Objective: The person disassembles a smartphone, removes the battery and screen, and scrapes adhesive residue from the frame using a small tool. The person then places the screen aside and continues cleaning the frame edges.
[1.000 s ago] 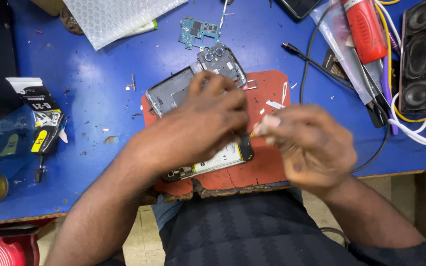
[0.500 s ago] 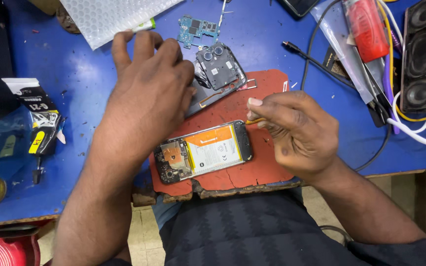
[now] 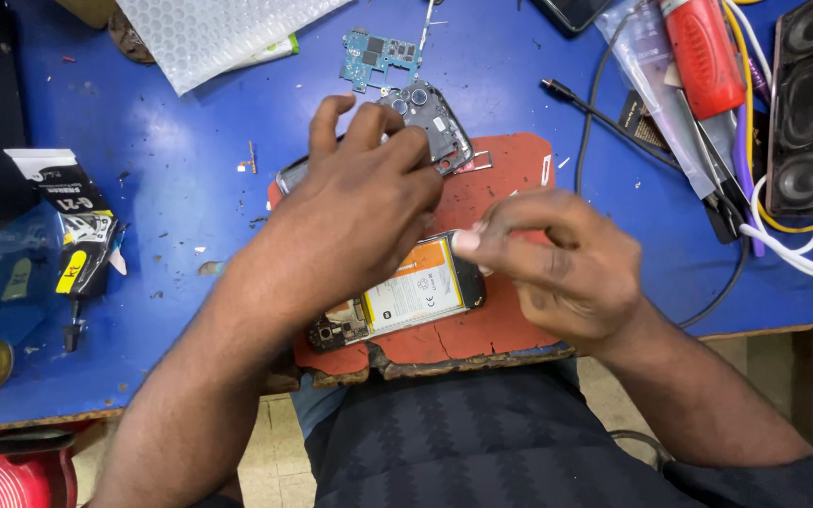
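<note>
Head view: the left hand [image 3: 359, 202] has dropped back, fingers spread loose over the grey back cover [image 3: 430, 118]. The right hand [image 3: 557, 259] has moved in, pinching at the opened phone [image 3: 397, 296], now uncovered on the red mat [image 3: 510, 169].

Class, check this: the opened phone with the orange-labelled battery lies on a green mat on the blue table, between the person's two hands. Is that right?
Not quite. The mat is red, not green, as the head view shows. The rest holds: the opened phone lies on it, on the blue table, between the left hand and right hand.

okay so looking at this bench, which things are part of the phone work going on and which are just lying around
In use:
- opened phone with its battery showing, under the right hand
- grey back cover, by the left hand
- red work mat

Lying about:
- small circuit board
- bubble wrap
- black speaker
- red-handled tool
</note>
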